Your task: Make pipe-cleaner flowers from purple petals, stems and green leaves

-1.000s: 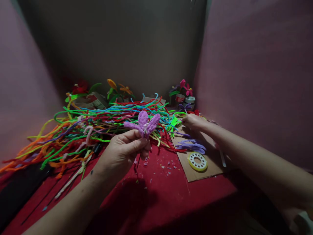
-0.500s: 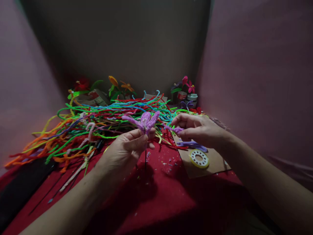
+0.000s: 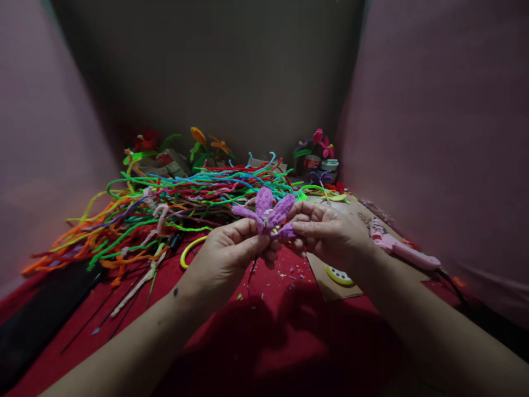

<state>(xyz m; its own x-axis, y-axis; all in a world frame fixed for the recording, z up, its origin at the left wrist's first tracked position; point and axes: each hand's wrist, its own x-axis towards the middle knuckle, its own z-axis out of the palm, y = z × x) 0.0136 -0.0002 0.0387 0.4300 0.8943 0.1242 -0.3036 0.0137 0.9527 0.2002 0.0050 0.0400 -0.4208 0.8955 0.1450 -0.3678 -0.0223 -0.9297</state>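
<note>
My left hand [image 3: 239, 248] pinches a purple pipe-cleaner flower [image 3: 265, 203] at its base, petals fanned upward. A dark thin stem [image 3: 252, 271] slants down below the fingers. In the middle of the flower are small pale stamens [image 3: 268, 214]. Closed at the fingertips, my right hand [image 3: 324, 227] grips a separate purple pipe-cleaner petal [image 3: 286, 231]. That petal's inner end meets the flower's base on the right; whether it is fixed there I cannot tell. Both hands are close together above the red cloth [image 3: 285, 314].
A heap of coloured pipe cleaners [image 3: 198, 193] spreads behind and left. Finished flowers [image 3: 221, 144] and a jar [image 3: 329, 167] stand at the back. A pink glue gun [image 3: 407, 251] lies on cardboard [image 3: 330, 286] at right, near a yellow-rimmed tape roll [image 3: 339, 275]. Yellow scissors handle [image 3: 188, 255] shows at left.
My right hand has brought the purple petal left against the flower's base. The flower now appears farther right and turned slightly. The glue gun has come into sight past my right arm.
</note>
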